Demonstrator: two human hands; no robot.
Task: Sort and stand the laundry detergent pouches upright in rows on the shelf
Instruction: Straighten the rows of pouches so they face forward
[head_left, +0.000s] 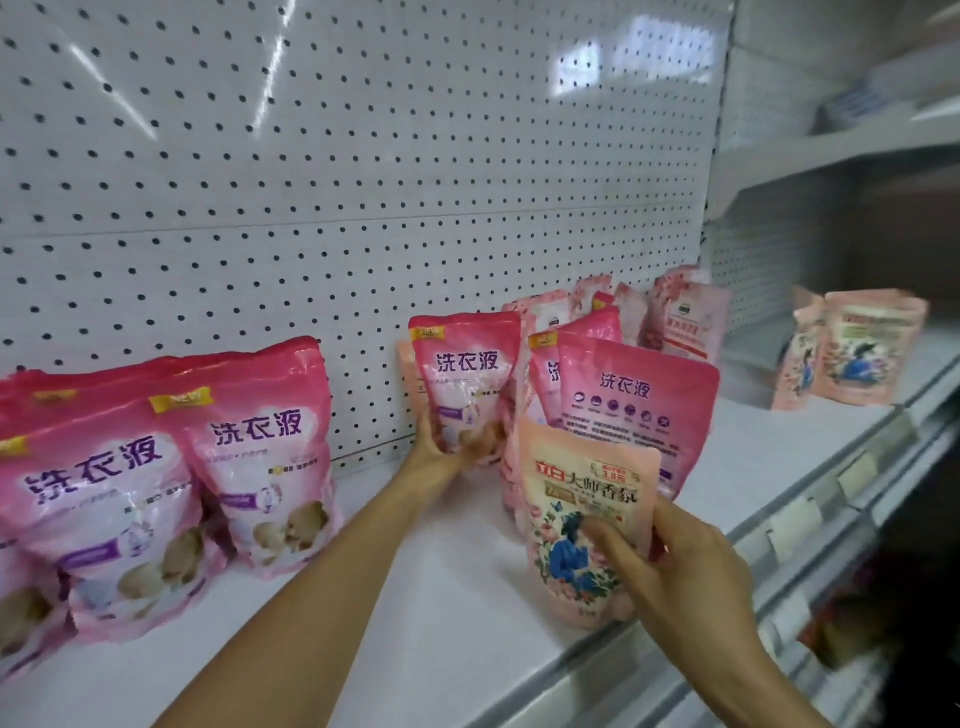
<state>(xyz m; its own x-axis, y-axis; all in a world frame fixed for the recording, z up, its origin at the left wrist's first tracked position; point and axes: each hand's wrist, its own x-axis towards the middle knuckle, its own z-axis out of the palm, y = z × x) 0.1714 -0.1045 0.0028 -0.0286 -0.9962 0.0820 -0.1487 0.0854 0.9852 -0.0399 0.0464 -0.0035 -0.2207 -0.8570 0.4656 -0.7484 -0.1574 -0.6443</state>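
My left hand (447, 449) grips the bottom of a bright pink detergent pouch (465, 374), holding it upright near the pegboard back. My right hand (670, 561) pinches a pale peach pouch with a blue figure and flowers (576, 499) at its right side, standing near the shelf's front. Behind it a mixed cluster of pink pouches (639, 395) leans together, one showing its back. On the left, bright pink pouches (260, 457) stand upright in rows. More peach pouches (862, 348) stand far right.
The white shelf (441, 597) carries everything, backed by a white pegboard (363, 156). Its front edge holds price-label strips (795, 525). Another shelf section (831, 156) lies to the right, blurred.
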